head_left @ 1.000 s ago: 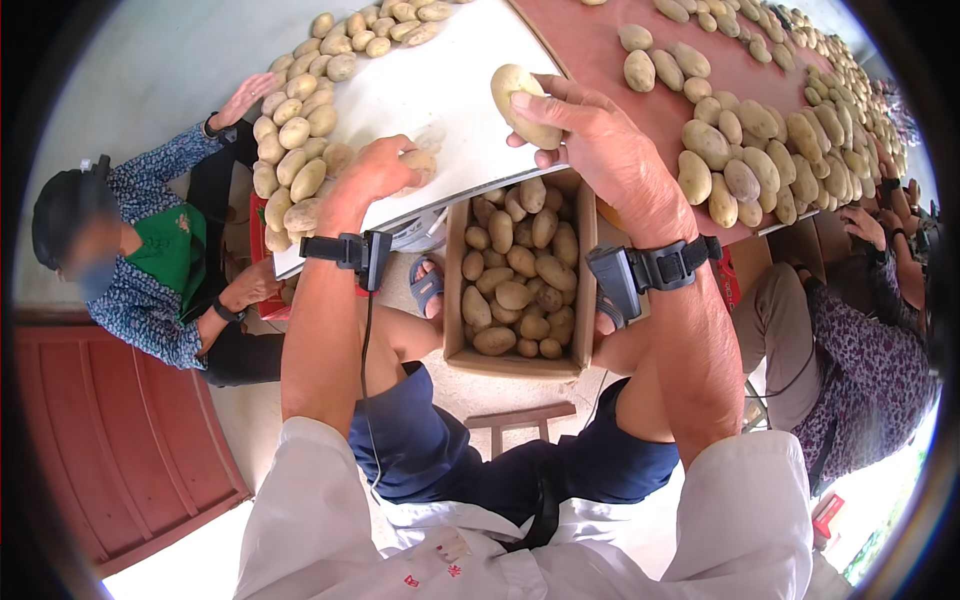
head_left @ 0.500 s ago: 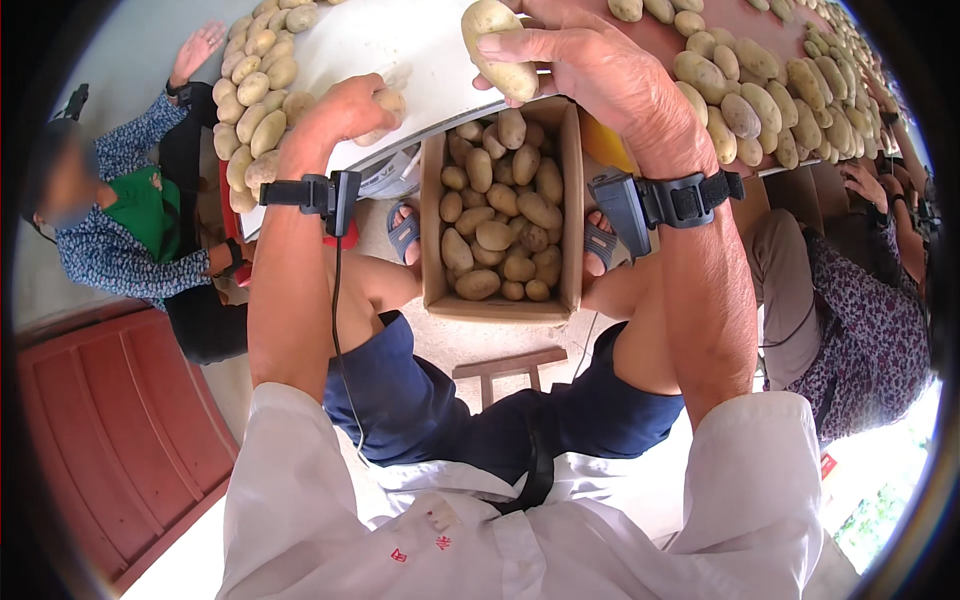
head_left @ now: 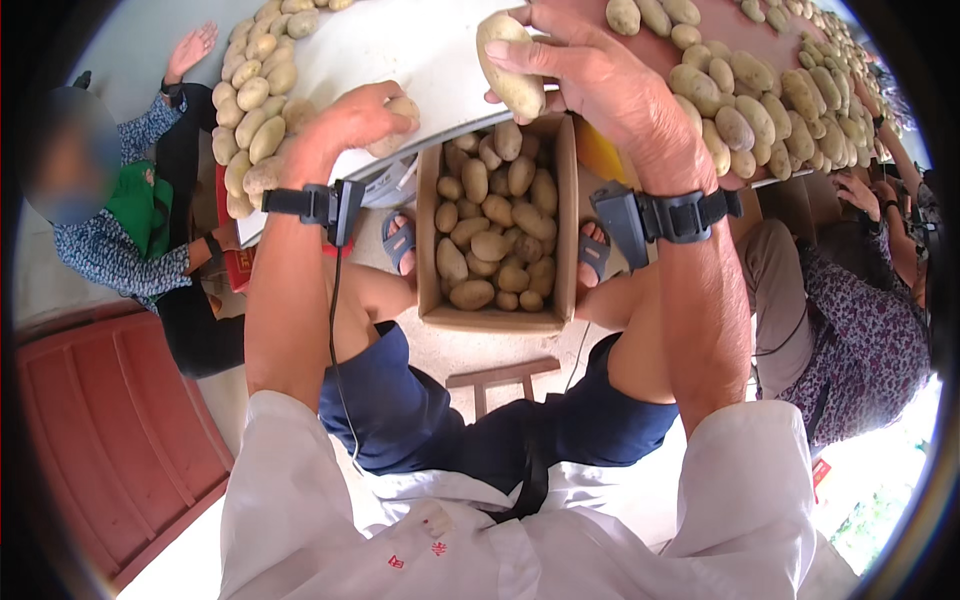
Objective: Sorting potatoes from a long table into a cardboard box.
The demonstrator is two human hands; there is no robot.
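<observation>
The right hand (head_left: 605, 75) grasps a long, oval, pale yellow potato (head_left: 508, 68) between thumb and fingers, holding it tilted, its lower end above the far end of an open, brown cardboard box (head_left: 497, 320) filled with tan potatoes (head_left: 490, 246). To that hand's left, the left hand (head_left: 352, 118) has its fingers curled around a partly hidden, light-tan potato (head_left: 397, 128) at the edge of a flat, white tabletop (head_left: 400, 48). Left of the left hand lies a bank of yellowish, oval potatoes (head_left: 252, 95); right of the right hand, more brownish-yellow, oval potatoes (head_left: 745, 118) cover part of a dull-red tabletop (head_left: 668, 48).
</observation>
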